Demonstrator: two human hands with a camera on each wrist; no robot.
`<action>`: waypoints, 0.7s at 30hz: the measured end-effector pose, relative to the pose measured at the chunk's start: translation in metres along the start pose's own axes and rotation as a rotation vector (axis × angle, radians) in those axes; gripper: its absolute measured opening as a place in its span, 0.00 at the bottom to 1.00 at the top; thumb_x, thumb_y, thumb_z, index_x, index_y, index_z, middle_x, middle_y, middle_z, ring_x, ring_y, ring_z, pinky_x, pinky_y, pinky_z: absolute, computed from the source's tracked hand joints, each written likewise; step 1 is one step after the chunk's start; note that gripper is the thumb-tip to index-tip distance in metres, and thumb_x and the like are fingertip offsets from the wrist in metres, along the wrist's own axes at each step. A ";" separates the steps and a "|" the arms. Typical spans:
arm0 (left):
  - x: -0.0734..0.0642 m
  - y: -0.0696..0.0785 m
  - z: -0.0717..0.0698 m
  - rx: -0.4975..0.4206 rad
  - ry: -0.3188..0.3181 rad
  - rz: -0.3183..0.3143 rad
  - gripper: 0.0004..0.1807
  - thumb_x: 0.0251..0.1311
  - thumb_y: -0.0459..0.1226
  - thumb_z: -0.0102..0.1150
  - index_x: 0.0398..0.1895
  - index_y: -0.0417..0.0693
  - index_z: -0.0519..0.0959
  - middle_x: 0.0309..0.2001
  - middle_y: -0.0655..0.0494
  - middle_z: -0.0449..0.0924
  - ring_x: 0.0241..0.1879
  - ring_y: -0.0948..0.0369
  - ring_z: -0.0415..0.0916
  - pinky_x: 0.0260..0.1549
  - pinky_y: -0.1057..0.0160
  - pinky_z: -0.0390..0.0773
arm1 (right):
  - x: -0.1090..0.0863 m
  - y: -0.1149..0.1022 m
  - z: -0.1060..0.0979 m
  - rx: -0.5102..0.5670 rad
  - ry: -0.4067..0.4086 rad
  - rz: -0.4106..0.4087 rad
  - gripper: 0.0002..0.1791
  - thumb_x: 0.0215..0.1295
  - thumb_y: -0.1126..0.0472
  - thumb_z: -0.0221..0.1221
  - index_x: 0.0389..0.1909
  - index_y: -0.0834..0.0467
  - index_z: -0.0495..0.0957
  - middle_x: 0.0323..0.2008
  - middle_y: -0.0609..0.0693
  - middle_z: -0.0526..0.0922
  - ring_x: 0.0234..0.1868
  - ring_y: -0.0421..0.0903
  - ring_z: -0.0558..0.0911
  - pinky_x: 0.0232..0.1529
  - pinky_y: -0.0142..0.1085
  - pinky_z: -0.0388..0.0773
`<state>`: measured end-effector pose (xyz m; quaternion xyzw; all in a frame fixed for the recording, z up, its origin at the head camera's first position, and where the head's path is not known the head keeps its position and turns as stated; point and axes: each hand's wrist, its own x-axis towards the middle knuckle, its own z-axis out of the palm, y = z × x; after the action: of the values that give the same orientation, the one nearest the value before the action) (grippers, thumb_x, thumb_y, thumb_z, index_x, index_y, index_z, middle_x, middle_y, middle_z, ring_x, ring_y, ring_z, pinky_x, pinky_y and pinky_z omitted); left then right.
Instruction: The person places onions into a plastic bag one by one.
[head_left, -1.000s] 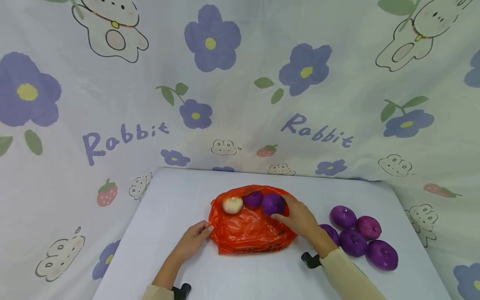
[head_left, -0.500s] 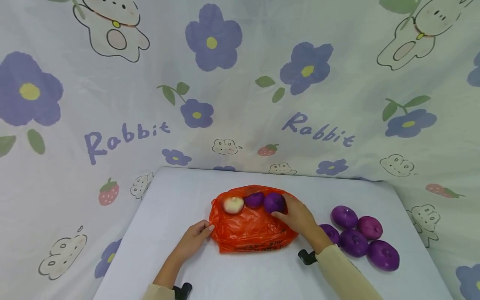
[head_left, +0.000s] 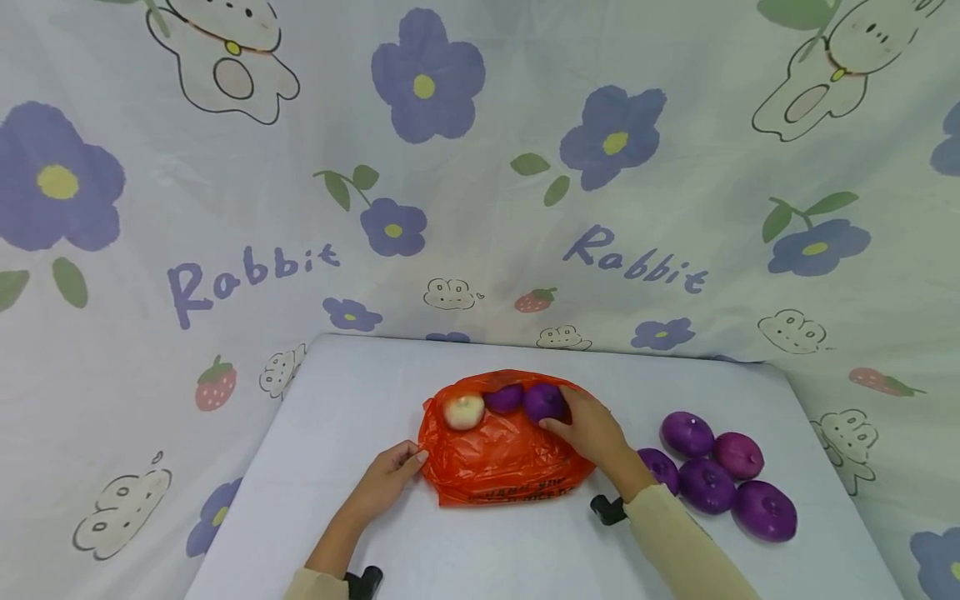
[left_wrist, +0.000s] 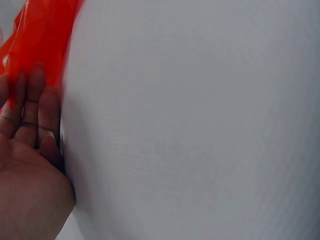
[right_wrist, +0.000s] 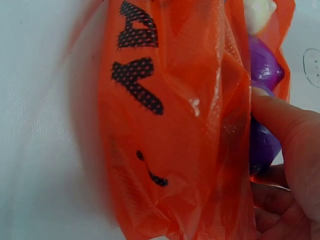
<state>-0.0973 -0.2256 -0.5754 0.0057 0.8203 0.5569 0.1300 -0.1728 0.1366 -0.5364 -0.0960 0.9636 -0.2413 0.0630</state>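
A red-orange plastic bag (head_left: 502, 458) with black print lies in the middle of the white table. My left hand (head_left: 390, 475) pinches its left edge; the left wrist view shows the fingers against the plastic (left_wrist: 42, 35). At the bag's far side, my right hand (head_left: 597, 429) holds a round purple onion (head_left: 543, 403), thumb on the near side. To its left sit a second purple onion (head_left: 505, 398) and a white onion (head_left: 464, 412), within the bag's opening. In the right wrist view the bag's front hides part of the held onion (right_wrist: 264, 145).
On the right of the table (head_left: 757, 400), several purple onions stand in a cluster, among them a reddish one (head_left: 738, 455) and a large one (head_left: 764, 511). My right forearm passes close to them. A printed rabbit-and-flower cloth (head_left: 495, 225) hangs behind the table.
My right hand and the onion it holds have shifted very slightly left, and the right sleeve has moved left too. The left hand stays at the bag's edge.
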 end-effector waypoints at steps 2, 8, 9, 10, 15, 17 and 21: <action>0.000 0.000 -0.001 0.009 0.000 0.001 0.13 0.76 0.46 0.58 0.40 0.45 0.77 0.32 0.53 0.76 0.36 0.57 0.72 0.36 0.63 0.72 | 0.001 0.000 0.001 0.002 0.014 0.000 0.43 0.66 0.44 0.71 0.73 0.64 0.69 0.66 0.61 0.78 0.66 0.60 0.77 0.64 0.57 0.73; 0.002 0.000 -0.001 0.005 -0.012 0.002 0.13 0.77 0.46 0.58 0.40 0.45 0.78 0.32 0.52 0.76 0.36 0.57 0.72 0.36 0.63 0.71 | 0.003 -0.002 0.003 0.016 0.034 0.023 0.42 0.66 0.46 0.72 0.72 0.66 0.68 0.65 0.61 0.78 0.65 0.60 0.78 0.64 0.56 0.74; 0.002 -0.001 -0.001 0.004 -0.013 0.002 0.13 0.77 0.45 0.58 0.40 0.45 0.78 0.32 0.52 0.76 0.36 0.57 0.72 0.36 0.63 0.71 | 0.003 -0.003 0.003 0.017 0.034 0.027 0.42 0.66 0.46 0.72 0.71 0.66 0.68 0.65 0.62 0.78 0.65 0.60 0.78 0.64 0.57 0.74; 0.002 -0.001 -0.001 0.003 -0.013 0.002 0.13 0.77 0.45 0.58 0.40 0.45 0.78 0.32 0.52 0.76 0.36 0.57 0.72 0.36 0.63 0.71 | 0.003 -0.003 0.003 0.018 0.033 0.032 0.42 0.66 0.46 0.71 0.71 0.66 0.68 0.64 0.62 0.78 0.65 0.60 0.78 0.64 0.56 0.74; 0.001 0.000 -0.001 0.004 -0.009 0.003 0.13 0.76 0.45 0.58 0.40 0.45 0.77 0.32 0.53 0.76 0.35 0.57 0.72 0.35 0.63 0.71 | 0.004 -0.003 0.004 0.032 0.037 0.048 0.43 0.67 0.46 0.71 0.72 0.66 0.67 0.64 0.62 0.78 0.65 0.60 0.78 0.64 0.57 0.74; 0.000 0.001 -0.001 0.005 -0.006 0.002 0.13 0.76 0.45 0.59 0.40 0.45 0.77 0.32 0.53 0.76 0.35 0.57 0.72 0.35 0.63 0.71 | 0.004 -0.004 0.004 0.039 0.042 0.054 0.42 0.66 0.45 0.71 0.72 0.66 0.68 0.64 0.62 0.78 0.65 0.60 0.78 0.64 0.57 0.74; 0.000 0.000 0.000 0.003 -0.002 -0.002 0.13 0.76 0.45 0.59 0.40 0.45 0.77 0.32 0.53 0.76 0.36 0.57 0.72 0.36 0.63 0.71 | 0.005 -0.005 0.005 0.044 0.055 0.070 0.41 0.66 0.45 0.71 0.71 0.64 0.69 0.63 0.61 0.79 0.64 0.60 0.79 0.63 0.57 0.75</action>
<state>-0.0972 -0.2256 -0.5749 0.0058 0.8209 0.5557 0.1314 -0.1758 0.1293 -0.5393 -0.0540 0.9623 -0.2624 0.0468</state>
